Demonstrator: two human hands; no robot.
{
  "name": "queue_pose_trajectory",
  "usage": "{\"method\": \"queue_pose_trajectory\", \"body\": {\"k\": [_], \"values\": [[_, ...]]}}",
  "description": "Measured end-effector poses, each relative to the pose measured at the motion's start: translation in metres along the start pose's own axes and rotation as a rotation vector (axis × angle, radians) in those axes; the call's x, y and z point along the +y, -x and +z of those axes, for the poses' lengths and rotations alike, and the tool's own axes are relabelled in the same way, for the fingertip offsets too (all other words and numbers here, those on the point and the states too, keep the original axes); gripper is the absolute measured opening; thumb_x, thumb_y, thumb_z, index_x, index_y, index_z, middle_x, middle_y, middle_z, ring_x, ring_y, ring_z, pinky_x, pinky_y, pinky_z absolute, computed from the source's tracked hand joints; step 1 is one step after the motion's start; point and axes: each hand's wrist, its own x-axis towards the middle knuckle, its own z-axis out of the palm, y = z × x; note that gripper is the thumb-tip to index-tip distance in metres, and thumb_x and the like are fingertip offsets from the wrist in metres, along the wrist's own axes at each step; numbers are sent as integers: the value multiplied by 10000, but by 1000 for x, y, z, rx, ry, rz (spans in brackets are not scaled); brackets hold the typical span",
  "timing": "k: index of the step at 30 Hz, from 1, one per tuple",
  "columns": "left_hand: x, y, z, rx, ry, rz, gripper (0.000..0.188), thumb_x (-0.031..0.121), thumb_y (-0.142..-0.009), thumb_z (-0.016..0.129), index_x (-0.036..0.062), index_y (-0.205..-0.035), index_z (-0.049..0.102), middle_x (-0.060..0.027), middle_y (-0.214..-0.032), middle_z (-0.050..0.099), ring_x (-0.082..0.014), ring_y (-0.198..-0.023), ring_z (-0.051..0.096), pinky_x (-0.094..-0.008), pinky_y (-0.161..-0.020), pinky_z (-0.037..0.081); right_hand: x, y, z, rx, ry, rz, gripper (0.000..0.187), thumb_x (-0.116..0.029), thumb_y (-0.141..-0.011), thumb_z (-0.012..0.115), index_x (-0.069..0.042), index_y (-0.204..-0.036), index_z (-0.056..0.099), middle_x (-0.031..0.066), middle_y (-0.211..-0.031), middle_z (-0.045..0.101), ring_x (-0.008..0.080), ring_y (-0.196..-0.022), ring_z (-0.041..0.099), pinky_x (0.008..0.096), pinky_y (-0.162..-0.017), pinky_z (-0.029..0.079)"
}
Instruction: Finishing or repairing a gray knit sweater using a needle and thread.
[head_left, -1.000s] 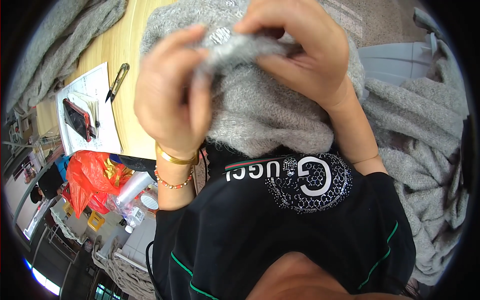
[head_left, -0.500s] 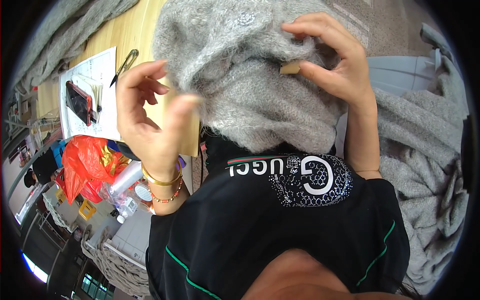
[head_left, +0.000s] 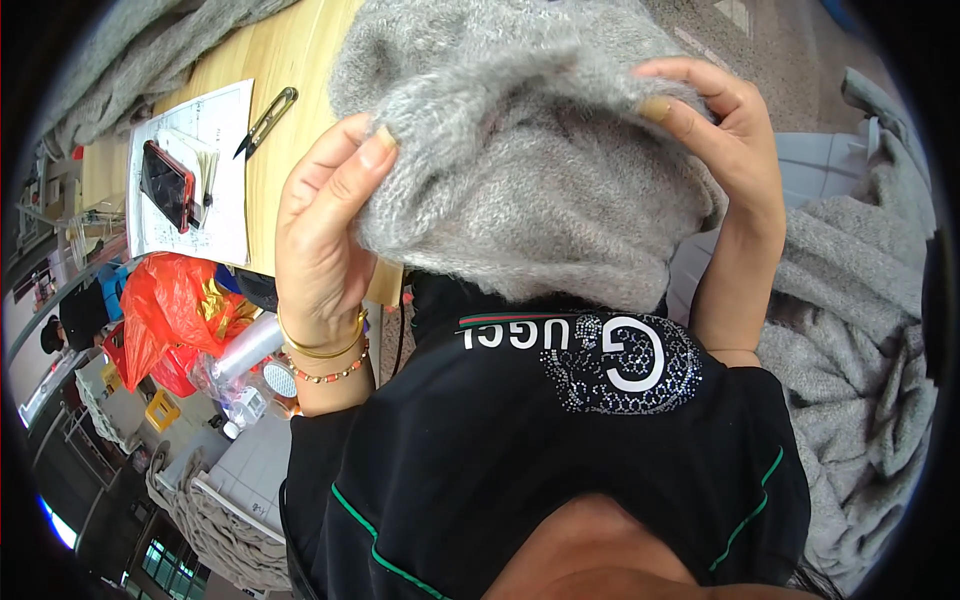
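Observation:
A fuzzy grey knit garment point(head_left: 560, 200) lies bunched over the table's edge and against my front. My left hand point(head_left: 330, 205) pinches its left side, thumb on top and the other fingers partly behind the knit. At the upper right, my right hand point(head_left: 735, 135) grips the same raised fold between thumb and fingers. Between the two hands the fold stretches across, with a shaded hollow beneath it. Left of the garment, a pair of thread snips point(head_left: 268, 122) rests on the table, apart from my left hand.
On the wooden table point(head_left: 310, 50) lie printed paper point(head_left: 235, 130), a small notebook and a red-edged phone point(head_left: 167, 185). A red plastic bag point(head_left: 175, 310) and clear bottle point(head_left: 245, 405) are at the left. More grey knitwear point(head_left: 850, 300) is heaped at the right, and some lies at the upper left.
My left hand has come from open beside the garment to a pinch on it. My right hand has shifted right. The fold is raised, and the sparkly ornament on the knit is hidden.

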Motion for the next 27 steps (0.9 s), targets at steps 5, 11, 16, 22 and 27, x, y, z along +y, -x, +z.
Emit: {"method": "queue_pose_trajectory", "body": {"k": [5,11,16,22,27], "values": [[0,-6,5,-93,-116,5,208,86,-951,615,-38,-1115,650,-82,-1045,702,-99,-941,642,-236,-858,491,-2,10,-14,29,-19,205,230,-95,-882,687,9,-1085,666,16,-990,671,80,-912,605,217,-823,473],[-4,-11,18,-40,-212,34,162,85,-943,633,-24,-1058,666,-48,-994,704,-74,-884,633,-226,-818,486,-24,3,7,394,56,-254,203,-63,-863,682,2,-1055,690,53,-994,702,89,-827,620,217,-749,472],[-13,-15,38,21,-161,89,147,83,-951,626,-17,-1054,658,-33,-964,697,-67,-844,626,-223,-798,489,-41,-9,18,-92,137,-296,168,-53,-817,711,1,-976,714,81,-937,713,121,-795,641,246,-731,485],[-26,-19,47,-54,-226,234,148,73,-959,615,-18,-1068,655,-39,-960,693,-73,-849,624,-211,-770,493,-39,-19,48,-80,170,-39,239,-198,-768,763,9,-870,701,59,-725,662,100,-666,608,251,-600,463],[-23,-23,42,-1,-138,236,157,34,-922,595,-34,-1051,652,-97,-990,690,-115,-933,631,-258,-848,493,-30,-20,52,-60,-19,-146,170,-146,-797,726,18,-832,698,37,-670,633,77,-640,578,251,-571,443]]}}
